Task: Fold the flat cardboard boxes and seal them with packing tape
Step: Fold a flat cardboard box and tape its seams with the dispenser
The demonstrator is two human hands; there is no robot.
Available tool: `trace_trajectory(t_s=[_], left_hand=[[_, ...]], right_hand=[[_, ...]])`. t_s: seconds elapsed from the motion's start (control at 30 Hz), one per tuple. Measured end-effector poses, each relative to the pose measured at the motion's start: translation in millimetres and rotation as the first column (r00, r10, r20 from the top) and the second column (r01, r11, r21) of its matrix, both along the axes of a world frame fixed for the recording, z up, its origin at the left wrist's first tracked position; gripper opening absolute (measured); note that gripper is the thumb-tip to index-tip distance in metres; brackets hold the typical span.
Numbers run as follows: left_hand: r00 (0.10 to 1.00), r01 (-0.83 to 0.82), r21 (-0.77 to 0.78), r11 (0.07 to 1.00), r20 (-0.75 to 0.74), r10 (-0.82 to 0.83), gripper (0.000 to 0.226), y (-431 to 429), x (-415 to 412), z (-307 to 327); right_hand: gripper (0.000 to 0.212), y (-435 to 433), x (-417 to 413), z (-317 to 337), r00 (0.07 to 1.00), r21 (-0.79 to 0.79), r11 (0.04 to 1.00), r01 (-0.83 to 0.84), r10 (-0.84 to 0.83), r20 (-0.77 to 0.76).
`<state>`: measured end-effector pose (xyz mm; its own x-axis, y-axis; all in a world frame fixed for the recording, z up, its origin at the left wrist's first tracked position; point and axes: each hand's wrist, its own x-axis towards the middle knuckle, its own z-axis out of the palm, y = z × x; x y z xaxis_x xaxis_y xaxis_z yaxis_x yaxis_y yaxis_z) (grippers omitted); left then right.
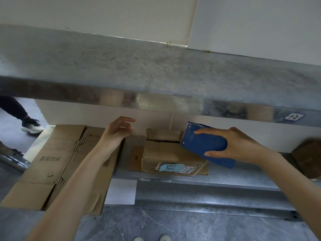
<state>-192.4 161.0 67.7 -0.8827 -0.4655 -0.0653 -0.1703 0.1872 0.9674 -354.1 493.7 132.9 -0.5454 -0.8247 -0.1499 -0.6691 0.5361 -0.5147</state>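
Note:
My right hand (231, 145) grips a blue tape dispenser (205, 145), held above the right side of a small cardboard box (166, 153) on the lower metal shelf (243, 173). That box has a shipping label and a blue note on its front, and its top flaps are partly open. My left hand (118, 131) hovers with loosely spread fingers just left of the small box, over the far edge of a large flattened cardboard box (57, 162). It holds nothing. The flat box hangs over the shelf's front edge at the left.
An upper metal shelf (156, 75) juts out overhead, close above both hands. Another brown box (307, 159) sits at the far right of the lower shelf. At the left, another person's leg and shoe (32, 126) stand on the floor. My shoes (151, 238) show at the bottom.

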Motion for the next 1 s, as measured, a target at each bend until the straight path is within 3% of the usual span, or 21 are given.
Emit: trace_trajectory(t_s=[0.13,0.3,0.4,1.0], left_hand=[[0.999,0.013,-0.046,0.999,0.04,-0.011,0.065,12,-2,-12],[0.994,-0.013,-0.089,0.996,-0.106,0.004,0.081,33,-8,-26],[0.993,-0.017,-0.206,0.978,-0.116,-0.007,0.082,35,-7,-38],[0.985,-0.029,-0.095,0.995,-0.173,0.013,0.072,43,-9,-53]], right_hand=[[0.065,6,-3,1,0.995,-0.01,0.998,0.065,-0.064,0.082],[0.059,7,-5,-4,0.984,-0.077,0.993,0.09,-0.077,0.161],[0.058,11,-9,-6,0.981,-0.074,0.994,0.085,-0.07,0.182],[0.055,9,-36,-19,0.955,-0.054,0.998,0.037,-0.02,0.295]])
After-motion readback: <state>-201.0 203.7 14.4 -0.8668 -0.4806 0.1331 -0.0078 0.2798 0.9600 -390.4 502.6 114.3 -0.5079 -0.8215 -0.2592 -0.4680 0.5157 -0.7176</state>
